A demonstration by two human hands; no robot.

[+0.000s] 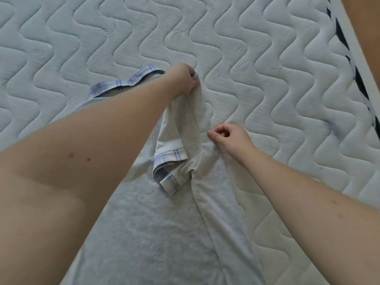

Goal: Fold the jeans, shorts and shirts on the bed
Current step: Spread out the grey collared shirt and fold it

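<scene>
A pale grey shirt (pixel 156 219) with a blue plaid collar (pixel 131 80) and a plaid-cuffed short sleeve (pixel 171 159) lies lengthwise on the quilted mattress (pixel 267 68). My left hand (pixel 183 81) grips the shirt's shoulder fabric at the far end. The right side of the shirt and its sleeve are turned in over the body. My right hand (pixel 228 138) rests on the folded edge by the armpit, its fingers curled; whether they pinch the cloth is not clear. My left forearm hides the shirt's left side.
The mattress's right edge (pixel 353 64), with dark striped trim, runs diagonally at the right, and a brown floor (pixel 366 23) lies beyond it. Bare quilted surface lies beyond and to both sides of the shirt.
</scene>
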